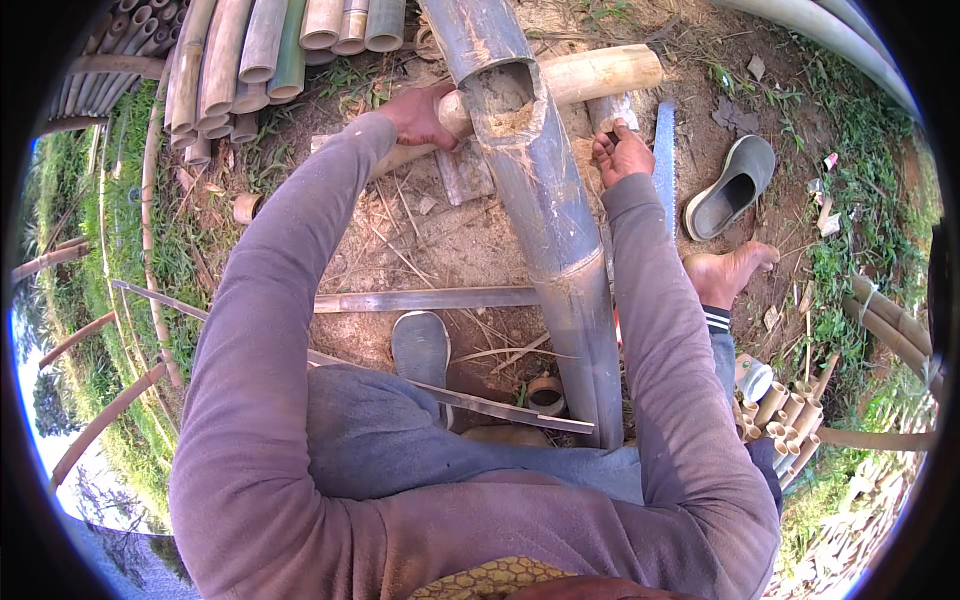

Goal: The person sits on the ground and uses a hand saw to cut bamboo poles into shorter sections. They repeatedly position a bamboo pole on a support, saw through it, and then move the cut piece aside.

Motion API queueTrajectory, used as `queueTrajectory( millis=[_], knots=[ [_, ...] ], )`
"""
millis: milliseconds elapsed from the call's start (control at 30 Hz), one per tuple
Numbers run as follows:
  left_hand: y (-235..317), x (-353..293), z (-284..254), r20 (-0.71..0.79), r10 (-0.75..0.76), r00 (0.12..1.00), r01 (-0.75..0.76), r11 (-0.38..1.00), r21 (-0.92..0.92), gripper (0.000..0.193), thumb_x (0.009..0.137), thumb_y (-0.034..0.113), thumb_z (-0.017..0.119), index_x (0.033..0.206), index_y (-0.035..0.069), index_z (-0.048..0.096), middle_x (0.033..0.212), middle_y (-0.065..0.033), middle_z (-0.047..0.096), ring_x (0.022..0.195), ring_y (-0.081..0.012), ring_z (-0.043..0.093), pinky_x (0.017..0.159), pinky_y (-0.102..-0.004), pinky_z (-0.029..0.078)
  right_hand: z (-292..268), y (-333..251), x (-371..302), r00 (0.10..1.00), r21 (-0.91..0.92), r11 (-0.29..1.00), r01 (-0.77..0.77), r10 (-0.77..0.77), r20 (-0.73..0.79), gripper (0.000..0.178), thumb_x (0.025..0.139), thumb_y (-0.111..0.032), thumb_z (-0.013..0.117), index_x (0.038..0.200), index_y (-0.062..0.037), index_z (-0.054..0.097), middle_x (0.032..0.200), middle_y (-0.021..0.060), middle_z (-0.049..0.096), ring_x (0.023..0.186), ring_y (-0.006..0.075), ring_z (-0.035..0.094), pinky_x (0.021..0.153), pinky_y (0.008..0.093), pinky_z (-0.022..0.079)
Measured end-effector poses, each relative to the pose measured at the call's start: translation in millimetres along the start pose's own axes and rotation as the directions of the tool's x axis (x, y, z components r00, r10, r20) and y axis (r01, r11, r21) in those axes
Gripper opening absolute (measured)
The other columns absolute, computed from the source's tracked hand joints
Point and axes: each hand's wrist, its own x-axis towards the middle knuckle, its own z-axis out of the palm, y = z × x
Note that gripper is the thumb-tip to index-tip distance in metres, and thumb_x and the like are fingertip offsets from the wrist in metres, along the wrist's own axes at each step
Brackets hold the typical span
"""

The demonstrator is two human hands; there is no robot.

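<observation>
A thick dark grey bamboo pole (560, 210) runs away from me, with a squared notch (505, 98) cut into its upper side. A paler bamboo length (605, 74) crosses it at the notch; whether it passes through or beneath, I cannot tell. To the left of the notch, my left hand (420, 117) is closed round the pale bamboo's near end. My right hand (624, 155) is on the other side of the thick pole, fingers curled in beside a short wooden piece (612, 110). What it holds, if anything, is hidden. Next to it lies a saw blade (665, 165).
Bamboo poles (262, 45) are stacked at the far left. A loose clog (732, 187) lies right of the saw, near my bare foot (730, 272). Bamboo strips (430, 299) cross the ground before me. Several short bamboo tubes (785, 412) are piled at the right.
</observation>
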Motion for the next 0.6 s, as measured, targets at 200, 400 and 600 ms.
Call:
queueTrajectory(
  millis=[200,400,600],
  knots=[
    [7.2,-46.6,46.9,-0.006,0.060,0.998,-0.059,0.993,0.105,0.115,0.062,0.039,0.088,0.158,-0.004,0.042,0.122,-0.0279,0.073,0.110,-0.0390,0.073,0.102,-0.0382,0.055,-52.5,14.7,-52.9,0.999,-0.044,0.999,-0.028,0.026,-0.037,0.021,0.105,-0.018,0.067,0.119,-0.0018,0.065,0.093,0.0081,0.068,0.073,0.0179,0.065,0.059,0.0316,0.057],
    [29.6,-70.7,54.3,0.036,-0.005,0.999,0.003,0.999,0.052,0.108,0.063,0.043,0.085,0.155,0.000,0.047,0.138,-0.0307,0.065,0.128,-0.0431,0.064,0.114,-0.0426,0.048,-73.1,2.6,-90.6,0.992,-0.419,0.905,0.079,-0.113,-0.057,0.056,0.099,-0.041,0.074,0.130,0.0048,0.063,0.107,0.0153,0.070,0.086,0.0243,0.071,0.067,0.0351,0.059],
    [19.2,-72.7,60.2,-0.066,0.067,0.996,-0.059,0.992,0.111,0.105,0.064,0.044,0.083,0.153,0.000,0.049,0.143,-0.0321,0.059,0.133,-0.0447,0.059,0.114,-0.0451,0.048,-92.8,5.0,-244.9,0.775,-0.749,0.199,0.632,-0.156,0.613,0.106,0.079,-0.052,0.088,0.154,0.0072,0.042,0.141,0.0330,0.060,0.132,0.0437,0.061,0.112,0.0480,0.048]
  ],
)
